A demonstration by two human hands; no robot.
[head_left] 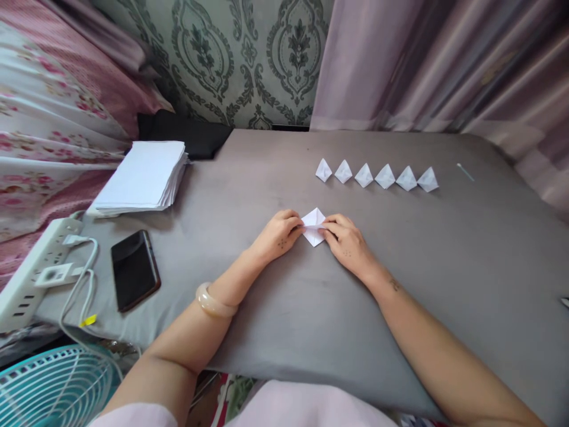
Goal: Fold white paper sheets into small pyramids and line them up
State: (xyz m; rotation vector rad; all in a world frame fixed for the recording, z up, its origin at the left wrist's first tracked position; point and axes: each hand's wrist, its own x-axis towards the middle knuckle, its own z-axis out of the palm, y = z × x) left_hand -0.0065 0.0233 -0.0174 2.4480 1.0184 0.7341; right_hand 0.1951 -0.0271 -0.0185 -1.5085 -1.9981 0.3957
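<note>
Between my two hands is a small white folded paper (315,220), diamond-shaped, with creases and a raised flap across its middle. My left hand (281,232) pinches its left corner between thumb and fingers. On the opposite side my right hand (345,238) pinches the right corner in the same way. The paper is held low over the grey cloth-covered table (284,302). Beyond the hands, several folded white paper pieces (364,177) stand in a row, each pointed at the top.
A stack of white paper (141,172) lies at the back left, near a black cloth (184,135). A phone (134,270) and a power strip (42,267) with cables are on the left. A blue fan (57,385) stands below the edge. A cotton swab (466,172) lies far right.
</note>
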